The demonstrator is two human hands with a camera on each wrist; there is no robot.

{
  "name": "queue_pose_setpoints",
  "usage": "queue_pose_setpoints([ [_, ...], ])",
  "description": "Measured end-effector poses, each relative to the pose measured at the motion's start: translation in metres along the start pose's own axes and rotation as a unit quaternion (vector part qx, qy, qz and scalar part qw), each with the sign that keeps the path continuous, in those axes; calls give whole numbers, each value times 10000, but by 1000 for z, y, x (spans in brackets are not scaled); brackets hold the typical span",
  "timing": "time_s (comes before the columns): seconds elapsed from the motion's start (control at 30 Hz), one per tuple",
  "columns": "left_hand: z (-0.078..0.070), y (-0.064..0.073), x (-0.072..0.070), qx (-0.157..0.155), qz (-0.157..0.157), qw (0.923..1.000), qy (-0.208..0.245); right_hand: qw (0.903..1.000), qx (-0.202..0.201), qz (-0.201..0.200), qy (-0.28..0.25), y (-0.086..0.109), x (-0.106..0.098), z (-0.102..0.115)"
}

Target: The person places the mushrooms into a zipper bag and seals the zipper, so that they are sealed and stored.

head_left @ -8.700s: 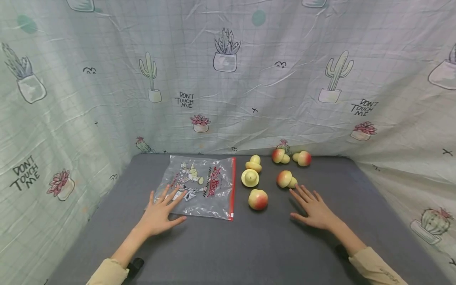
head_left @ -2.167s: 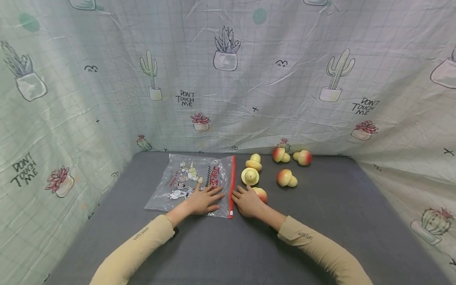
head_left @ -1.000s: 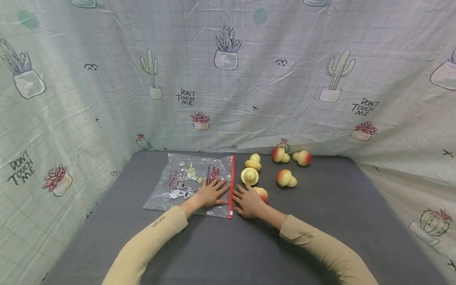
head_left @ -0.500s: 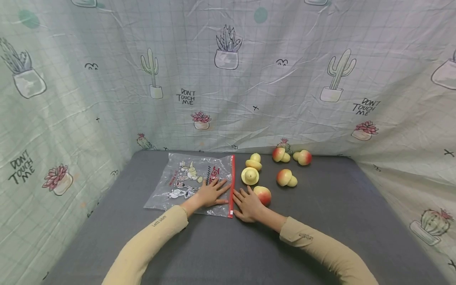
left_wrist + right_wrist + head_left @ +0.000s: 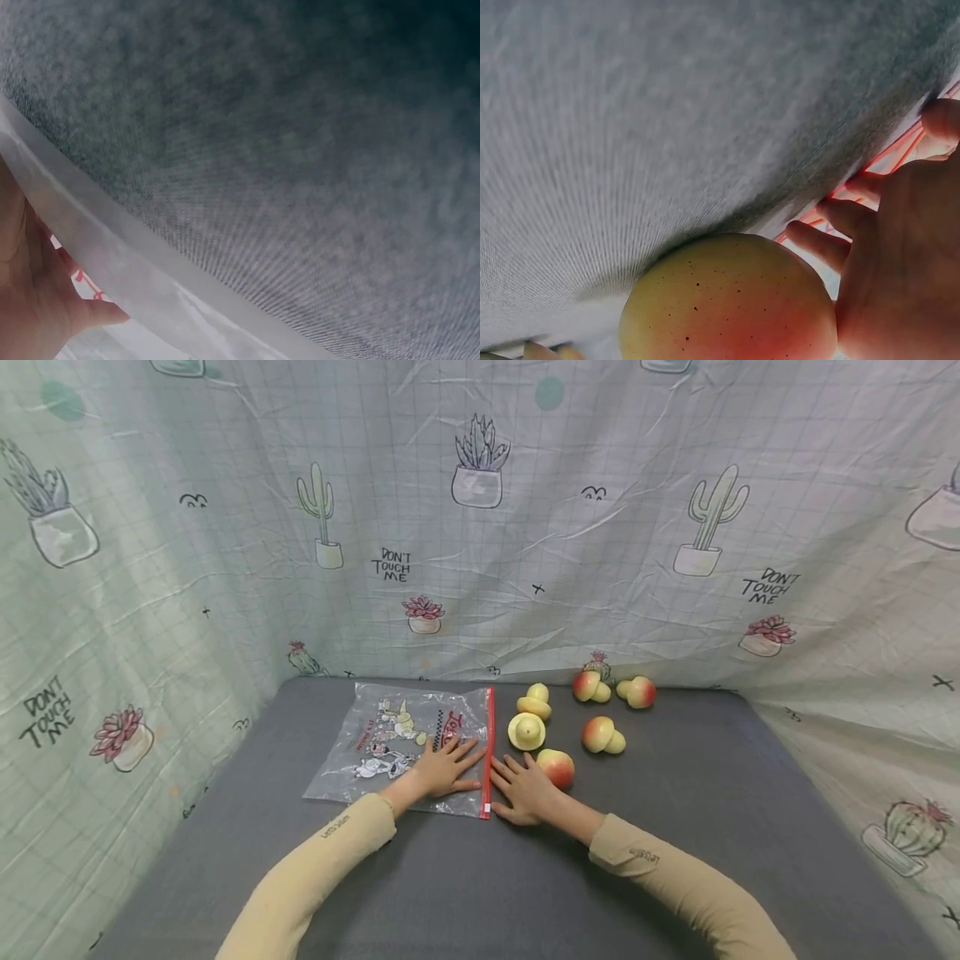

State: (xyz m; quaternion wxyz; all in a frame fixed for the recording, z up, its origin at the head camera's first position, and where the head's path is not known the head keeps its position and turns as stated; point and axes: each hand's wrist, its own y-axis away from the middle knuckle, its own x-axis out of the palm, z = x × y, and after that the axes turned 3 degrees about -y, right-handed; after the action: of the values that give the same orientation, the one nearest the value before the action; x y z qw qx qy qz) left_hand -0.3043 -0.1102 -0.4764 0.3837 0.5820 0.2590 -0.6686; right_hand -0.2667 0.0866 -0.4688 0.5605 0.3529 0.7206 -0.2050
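As the left hand (image 5: 442, 770) lies with fingers spread on a clear, cartoon-printed zip bag (image 5: 401, 745) flat on the gray table (image 5: 450, 885), the right hand (image 5: 522, 791), its fingers extended and pinching nothing, rests at the bag's red zip edge (image 5: 491, 718), just beside a red-and-yellow toy mushroom (image 5: 556, 768). From where I stand, the step in hand looks like steadying the bag at its mouth; working that seal would call for a pinch on the white tab (image 5: 487, 808) at the strip's near end, with the left holding firm.
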Motion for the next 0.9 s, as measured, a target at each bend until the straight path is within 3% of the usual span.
queue_pose_setpoints([
  [0.2, -2, -2, 2, -6, 50, 10000, 35, 9996, 105, 224, -120, -1, 2, -3],
  [0.47, -2, -2, 1, -38, 186, 9998, -106, 9996, 62, 118, -264, 1, 3, -2],
  [0.9, 0, 2, -8, 55, 97, 9999, -113, 9997, 154, -11, -205, 1, -1, -6],
])
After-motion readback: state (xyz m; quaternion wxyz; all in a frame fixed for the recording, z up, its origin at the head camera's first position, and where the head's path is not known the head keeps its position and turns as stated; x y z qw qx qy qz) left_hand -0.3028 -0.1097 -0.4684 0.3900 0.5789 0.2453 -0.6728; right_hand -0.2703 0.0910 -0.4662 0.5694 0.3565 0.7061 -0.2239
